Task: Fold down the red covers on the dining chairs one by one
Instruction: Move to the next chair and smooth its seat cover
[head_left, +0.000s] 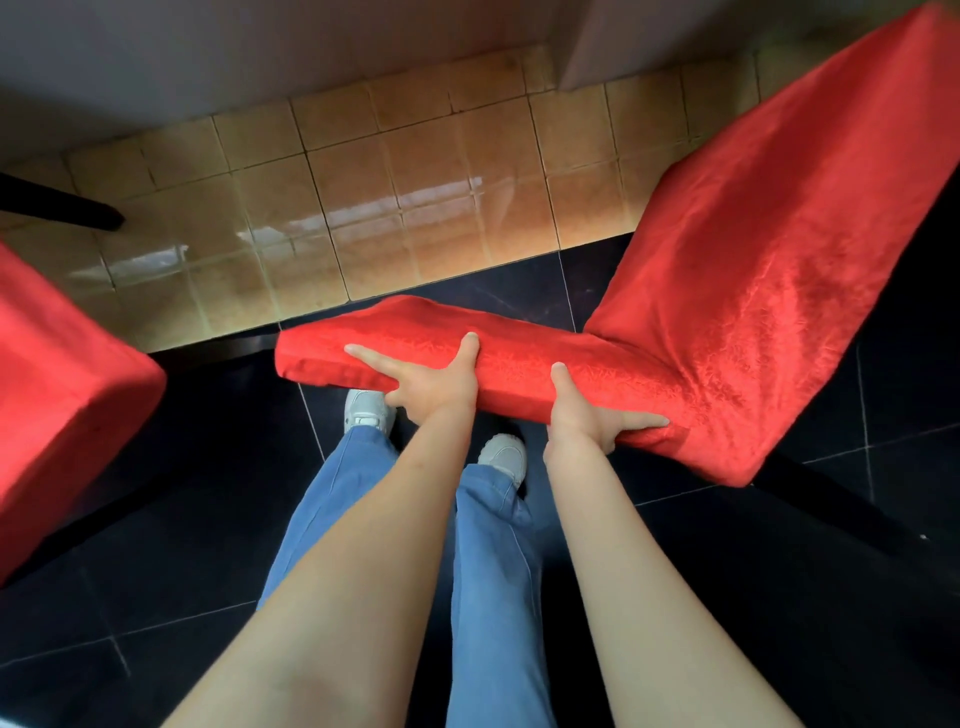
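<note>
The floor (395, 187) fills most of the view, tan glazed tile farther off and dark tile nearer the person, whose jeans (488, 561) and pale shoes show below. On the right stands the dining chair being worked on, its red cover (753, 270) stretched smooth over the seat and running up over the backrest top (415, 353), which lies across the middle of the view directly in front of the person. A second red-covered chair (67, 395) sits at the left edge, well apart. The cloth looks like a soft, light, plush-patterned fabric with a slight sheen; it should crumple and fold easily but seems drawn snug over a stiff frame, so it will likely resist until the hem is worked loose. Best hold is probably along the top edge and at its corners, where the fabric can be pinched and rolled downward. The left hand (431, 382) grips the backrest top, thumb over the upper face, index finger lying straight along the front. The right hand (592, 415) clasps the same edge closer to the seat, thumb on top, fingers wrapped along the near side.
</note>
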